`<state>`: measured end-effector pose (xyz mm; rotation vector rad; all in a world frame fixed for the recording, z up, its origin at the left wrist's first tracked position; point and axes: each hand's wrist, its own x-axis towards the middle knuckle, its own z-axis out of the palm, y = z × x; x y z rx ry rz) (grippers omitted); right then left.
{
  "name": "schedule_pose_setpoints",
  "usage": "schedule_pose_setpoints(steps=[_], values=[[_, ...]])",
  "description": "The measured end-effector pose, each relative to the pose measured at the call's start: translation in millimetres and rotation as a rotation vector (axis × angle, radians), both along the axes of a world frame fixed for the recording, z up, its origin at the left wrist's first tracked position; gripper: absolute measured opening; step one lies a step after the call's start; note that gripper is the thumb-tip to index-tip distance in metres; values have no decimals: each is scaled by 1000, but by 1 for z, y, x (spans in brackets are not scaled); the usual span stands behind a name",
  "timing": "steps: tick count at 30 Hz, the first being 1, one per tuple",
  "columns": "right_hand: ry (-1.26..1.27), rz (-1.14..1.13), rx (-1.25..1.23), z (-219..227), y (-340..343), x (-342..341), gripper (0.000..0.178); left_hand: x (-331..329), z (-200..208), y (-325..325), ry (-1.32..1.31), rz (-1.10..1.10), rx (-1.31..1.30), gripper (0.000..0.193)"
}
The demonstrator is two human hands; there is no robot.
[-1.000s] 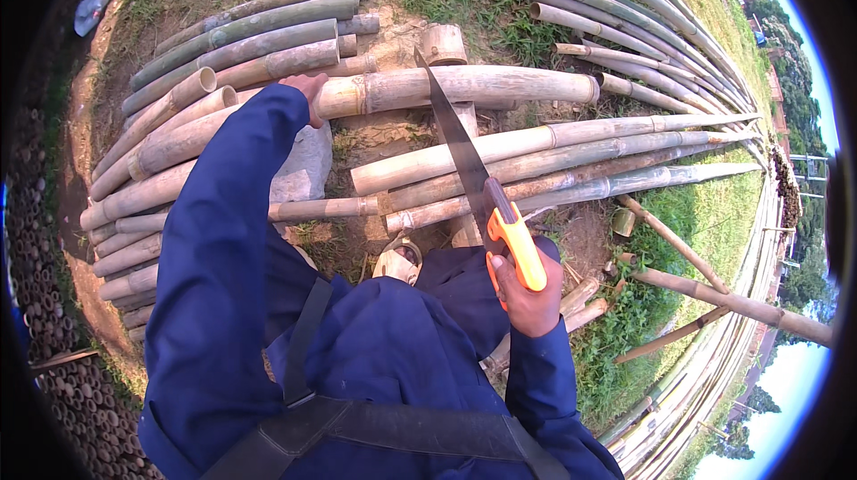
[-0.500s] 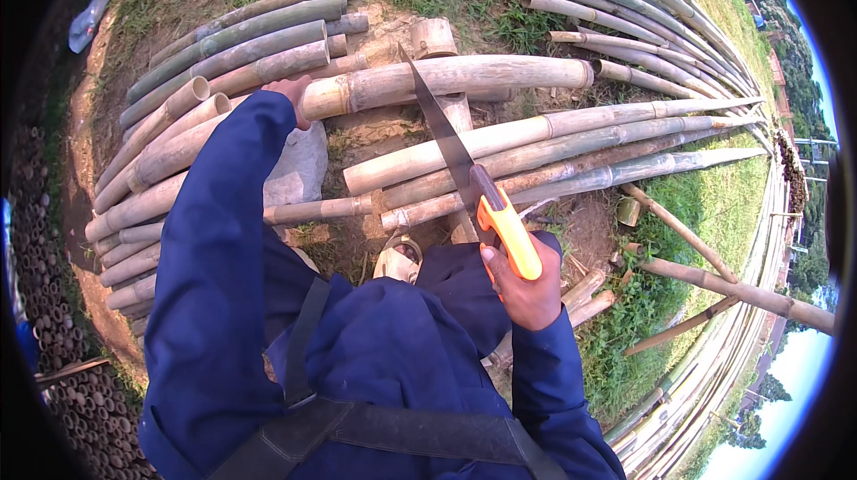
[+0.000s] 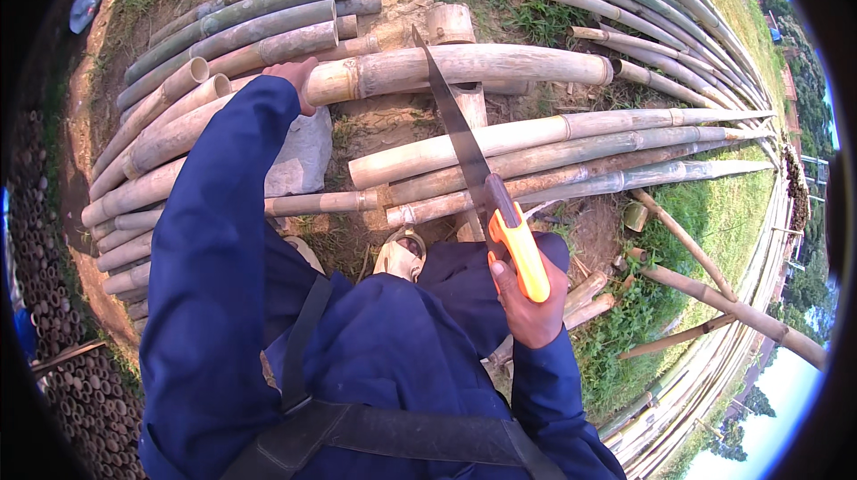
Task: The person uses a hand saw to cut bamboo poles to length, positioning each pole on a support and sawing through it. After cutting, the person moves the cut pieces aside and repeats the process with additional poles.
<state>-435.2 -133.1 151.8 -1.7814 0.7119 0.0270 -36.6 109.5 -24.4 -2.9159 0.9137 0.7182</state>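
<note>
Okay, a hand saw (image 3: 458, 128) is slanting across the upper middle of the frame, and its dark blade is crossing over a thick bamboo pole (image 3: 518, 62). That pole is lying nearly level there, its cut end facing right. The right hand (image 3: 533, 302), right of centre, is wrapping its grip snugly around the orange handle (image 3: 520, 252). Over in the upper left, the left hand (image 3: 293, 78) is pressing down on the pole with its fingers curling over it, though the sleeve (image 3: 210, 212) is hiding part of that grip, so I'm not telling how tight it is.

Judging by this pose, a sawing step is being set up or is under way; whether the teeth are biting into the pole, I cannot tell. A clean stroke would be calling for a steady left hand and a blade running straight across. A wooden stump (image 3: 451, 23) is standing just beyond the pole, a grey rock (image 3: 299, 159) is sitting below the left hand, and several pale poles (image 3: 464, 150) are stretching rightward underneath.

As for brands and labels, no lettering is showing clearly enough for reading, on blade, handle or bamboo.
</note>
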Motion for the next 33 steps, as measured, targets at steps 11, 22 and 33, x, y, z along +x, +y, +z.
schedule_pose_setpoints(steps=[11,22,33], values=[[-100,-12,-81,-12,11,-3,23,2,0,-1,-44,17,11,76],[-107,-46,-61,-25,5,-8,21,-4,-21,10,-146,-18,-23,82],[0,3,39,-24,-3,3,29,-9,-14,7,-90,-7,-46,77]])
